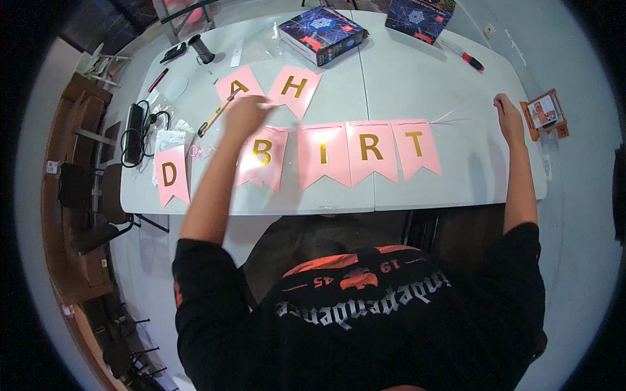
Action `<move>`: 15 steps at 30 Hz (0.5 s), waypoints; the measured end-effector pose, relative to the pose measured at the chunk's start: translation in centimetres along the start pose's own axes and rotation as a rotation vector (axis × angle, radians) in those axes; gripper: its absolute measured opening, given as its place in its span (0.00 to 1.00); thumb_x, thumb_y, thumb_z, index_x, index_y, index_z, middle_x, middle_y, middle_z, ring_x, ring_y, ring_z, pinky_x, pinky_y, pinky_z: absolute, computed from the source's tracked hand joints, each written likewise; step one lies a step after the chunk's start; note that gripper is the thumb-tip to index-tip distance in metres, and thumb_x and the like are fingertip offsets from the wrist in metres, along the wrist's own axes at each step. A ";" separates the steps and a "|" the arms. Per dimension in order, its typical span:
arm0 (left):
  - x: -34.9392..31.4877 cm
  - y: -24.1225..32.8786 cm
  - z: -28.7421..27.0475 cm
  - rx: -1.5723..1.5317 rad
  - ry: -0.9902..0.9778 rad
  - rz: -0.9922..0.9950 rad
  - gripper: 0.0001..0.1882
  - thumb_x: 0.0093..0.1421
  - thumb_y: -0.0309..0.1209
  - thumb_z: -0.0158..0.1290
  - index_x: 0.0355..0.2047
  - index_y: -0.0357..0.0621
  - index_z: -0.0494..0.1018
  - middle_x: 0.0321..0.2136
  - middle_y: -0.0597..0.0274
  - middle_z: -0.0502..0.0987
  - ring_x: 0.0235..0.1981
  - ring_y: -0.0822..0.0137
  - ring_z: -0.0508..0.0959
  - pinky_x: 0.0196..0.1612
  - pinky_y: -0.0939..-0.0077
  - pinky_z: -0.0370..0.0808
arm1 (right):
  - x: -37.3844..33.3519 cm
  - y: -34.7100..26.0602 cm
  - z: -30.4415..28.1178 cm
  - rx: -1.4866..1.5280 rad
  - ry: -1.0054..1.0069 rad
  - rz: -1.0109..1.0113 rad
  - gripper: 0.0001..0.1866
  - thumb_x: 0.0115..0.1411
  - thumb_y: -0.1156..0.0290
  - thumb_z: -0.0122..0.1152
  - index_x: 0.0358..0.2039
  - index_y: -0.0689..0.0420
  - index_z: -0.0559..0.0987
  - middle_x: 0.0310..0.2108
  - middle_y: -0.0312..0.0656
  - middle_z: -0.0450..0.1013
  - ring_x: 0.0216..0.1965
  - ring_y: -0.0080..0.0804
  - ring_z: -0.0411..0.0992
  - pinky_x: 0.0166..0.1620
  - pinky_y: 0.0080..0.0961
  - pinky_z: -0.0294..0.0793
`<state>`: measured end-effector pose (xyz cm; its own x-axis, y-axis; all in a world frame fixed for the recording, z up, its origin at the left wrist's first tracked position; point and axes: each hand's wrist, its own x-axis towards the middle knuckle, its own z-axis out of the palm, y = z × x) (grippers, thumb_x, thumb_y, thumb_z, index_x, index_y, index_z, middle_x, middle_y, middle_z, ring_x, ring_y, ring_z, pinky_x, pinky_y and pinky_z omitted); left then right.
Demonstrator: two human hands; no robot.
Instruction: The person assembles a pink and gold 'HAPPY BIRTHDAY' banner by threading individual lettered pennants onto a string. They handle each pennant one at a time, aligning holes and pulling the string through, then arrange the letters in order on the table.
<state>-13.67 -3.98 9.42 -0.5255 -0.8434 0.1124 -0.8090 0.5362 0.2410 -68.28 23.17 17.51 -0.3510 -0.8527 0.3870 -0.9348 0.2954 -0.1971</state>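
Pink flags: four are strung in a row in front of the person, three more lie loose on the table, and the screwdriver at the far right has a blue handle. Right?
Not quite. The head view shows the screwdriver with a red and black handle, not blue. The rest holds: four pink flags hang together on the string, and three loose flags lie apart on the table.

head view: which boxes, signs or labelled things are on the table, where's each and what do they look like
Printed box: far middle of the table, flat, dark blue with red and white patterns.
Second printed box: far edge, right of the first, same colours, partly cut off.
Pink pennant flags: a strung row mid-table with gold letters; three loose ones lie to the left.
Small card stand: right edge by the right hand, orange-brown frame, pale insert.
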 end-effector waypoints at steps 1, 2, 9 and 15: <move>0.3 2.3 2.1 -0.073 -0.057 -0.007 0.19 0.52 0.47 0.54 0.40 0.51 0.77 0.35 0.58 0.79 0.37 0.55 0.77 0.42 0.64 0.73 | -0.1 -1.4 -0.3 0.113 0.062 0.005 0.07 0.62 0.69 0.47 0.34 0.60 0.69 0.27 0.48 0.70 0.28 0.42 0.69 0.35 0.30 0.68; 1.2 3.7 3.6 -0.135 -0.042 0.000 0.20 0.52 0.45 0.54 0.42 0.49 0.75 0.38 0.57 0.78 0.39 0.55 0.77 0.44 0.63 0.72 | -0.4 -2.8 -0.6 0.177 0.076 -0.012 0.07 0.62 0.70 0.48 0.34 0.61 0.69 0.26 0.47 0.70 0.27 0.38 0.69 0.34 0.28 0.68; 7.7 3.7 8.2 -0.063 0.055 -0.476 0.49 0.36 0.49 0.67 0.53 0.35 0.58 0.49 0.46 0.66 0.52 0.48 0.65 0.49 0.60 0.70 | -6.2 -8.6 -1.8 0.365 -0.063 -0.152 0.03 0.59 0.77 0.51 0.31 0.63 0.70 0.22 0.40 0.68 0.26 0.25 0.67 0.33 0.21 0.67; 8.1 4.8 7.2 -0.301 0.023 -0.647 0.39 0.39 0.37 0.67 0.49 0.36 0.63 0.39 0.47 0.74 0.42 0.55 0.75 0.46 0.64 0.72 | -10.0 -9.5 1.1 0.706 -0.130 0.111 0.04 0.57 0.75 0.53 0.29 0.61 0.71 0.26 0.37 0.70 0.29 0.25 0.69 0.33 0.20 0.67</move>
<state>-23.72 -7.94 4.54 0.0436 -0.9914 -0.1232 -0.8471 -0.1021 0.5216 -55.83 28.40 14.57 -0.3910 -0.8914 0.2292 -0.6209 0.0717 -0.7806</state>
